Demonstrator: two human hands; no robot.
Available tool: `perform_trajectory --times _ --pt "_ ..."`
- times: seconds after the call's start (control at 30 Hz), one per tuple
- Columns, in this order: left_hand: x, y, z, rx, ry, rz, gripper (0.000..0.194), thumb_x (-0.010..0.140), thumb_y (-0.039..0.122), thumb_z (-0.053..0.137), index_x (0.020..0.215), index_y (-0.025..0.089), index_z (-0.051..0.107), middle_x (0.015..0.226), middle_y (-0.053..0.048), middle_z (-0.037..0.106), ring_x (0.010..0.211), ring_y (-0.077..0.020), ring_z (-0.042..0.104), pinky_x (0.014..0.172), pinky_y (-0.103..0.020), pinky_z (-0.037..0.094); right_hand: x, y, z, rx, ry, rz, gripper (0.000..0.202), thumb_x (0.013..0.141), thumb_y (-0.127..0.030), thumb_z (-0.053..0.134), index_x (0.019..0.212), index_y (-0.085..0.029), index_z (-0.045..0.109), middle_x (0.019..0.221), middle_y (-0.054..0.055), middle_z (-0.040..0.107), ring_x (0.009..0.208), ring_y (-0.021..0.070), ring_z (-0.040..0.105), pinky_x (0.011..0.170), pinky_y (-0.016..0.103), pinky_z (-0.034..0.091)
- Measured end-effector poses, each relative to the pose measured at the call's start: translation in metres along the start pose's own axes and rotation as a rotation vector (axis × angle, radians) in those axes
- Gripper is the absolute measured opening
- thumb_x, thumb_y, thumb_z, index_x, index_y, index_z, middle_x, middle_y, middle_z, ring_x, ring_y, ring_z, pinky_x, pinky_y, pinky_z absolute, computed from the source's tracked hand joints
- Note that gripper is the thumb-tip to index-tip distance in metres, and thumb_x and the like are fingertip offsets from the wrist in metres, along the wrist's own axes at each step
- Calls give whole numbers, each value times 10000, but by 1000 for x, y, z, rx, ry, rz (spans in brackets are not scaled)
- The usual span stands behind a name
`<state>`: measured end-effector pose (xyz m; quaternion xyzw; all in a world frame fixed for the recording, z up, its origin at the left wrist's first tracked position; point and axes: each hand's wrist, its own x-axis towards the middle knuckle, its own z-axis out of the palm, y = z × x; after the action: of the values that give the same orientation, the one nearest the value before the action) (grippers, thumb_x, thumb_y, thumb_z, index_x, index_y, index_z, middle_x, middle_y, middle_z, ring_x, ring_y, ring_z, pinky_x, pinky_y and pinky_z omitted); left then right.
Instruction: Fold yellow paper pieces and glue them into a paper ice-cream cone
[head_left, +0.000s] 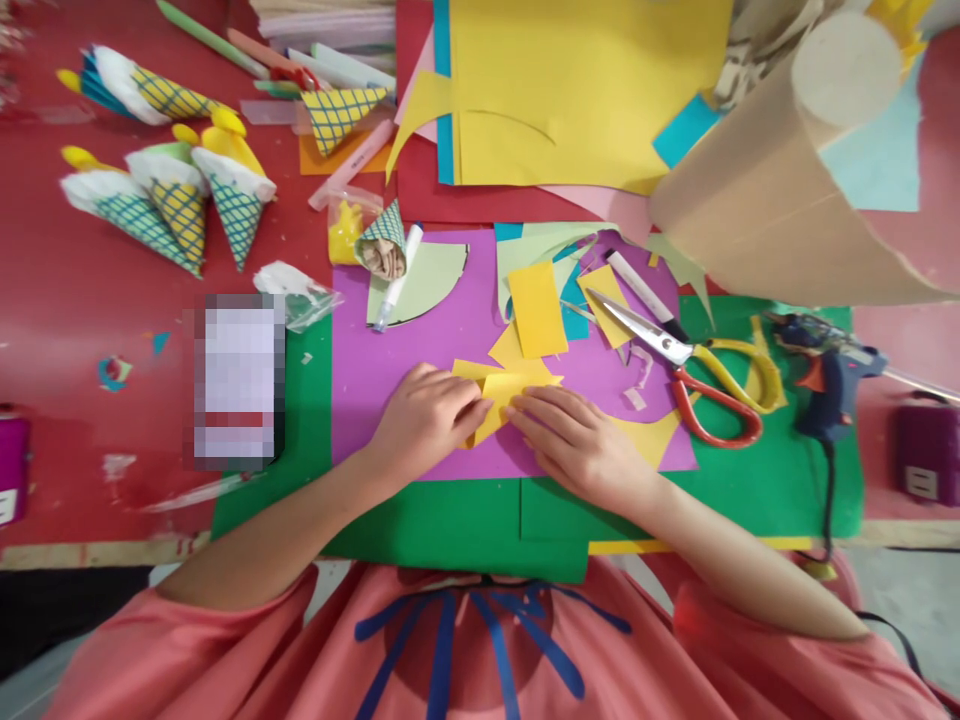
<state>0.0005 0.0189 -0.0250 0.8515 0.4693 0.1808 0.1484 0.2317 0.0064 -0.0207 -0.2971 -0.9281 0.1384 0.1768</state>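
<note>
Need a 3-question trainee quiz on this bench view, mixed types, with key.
1. What do the left hand and right hand both touch, and what colour sheet lies beneath it?
2. True or false: the hot glue gun lies to the right of the scissors.
3. The scissors' handle loops are: A) both red; B) one yellow, one red; C) both blue.

Key: 1. Yellow paper, on a purple sheet. 2. True. 3. B.

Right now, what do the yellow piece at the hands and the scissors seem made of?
Yellow piece: probably matte paper or thin card; it folds with straight edges. Scissors: likely steel blades, which catch bright highlights, and glossy red and yellow handles, apparently plastic.
</note>
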Motion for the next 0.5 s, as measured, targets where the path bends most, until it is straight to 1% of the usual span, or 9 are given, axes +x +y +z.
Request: perform_trajectory --times 0.07,0.17,0.37,0.5 --pt "-1 2 1 -7 8 12 293 924 235 520 640 192 462 563 32 555 573 -131 510 660 -305 337 -3 1 1 8 13 27 355 921 -133 490 1260 -124 596 1193 139 681 1175 262 598 972 447 550" --pt "0 4 1 -8 5 4 303 921 230 523 627 193 461 551 31 545 558 -133 502 641 -303 328 -6 1 1 -8 35 58 344 904 -132 514 1233 -102 612 1148 148 686 1144 270 601 952 430 560" --pt "2 4 1 -2 1 -9 312 927 237 511 621 194 471 541 32 545 539 -134 497 619 -303 304 -12 -3 3 -25 59 138 390 891 -128 520 1274 -150 588 1153 136 672 1210 290 542 973 465 539" --pt "3 4 2 8 5 -8 291 923 251 527 641 193 483 539 38 550 536 -130 504 618 -298 309 -15 -6 5 -75 68 145 381 872 -123 548 1250 -124 598 1146 132 685 1178 295 561 967 459 543"
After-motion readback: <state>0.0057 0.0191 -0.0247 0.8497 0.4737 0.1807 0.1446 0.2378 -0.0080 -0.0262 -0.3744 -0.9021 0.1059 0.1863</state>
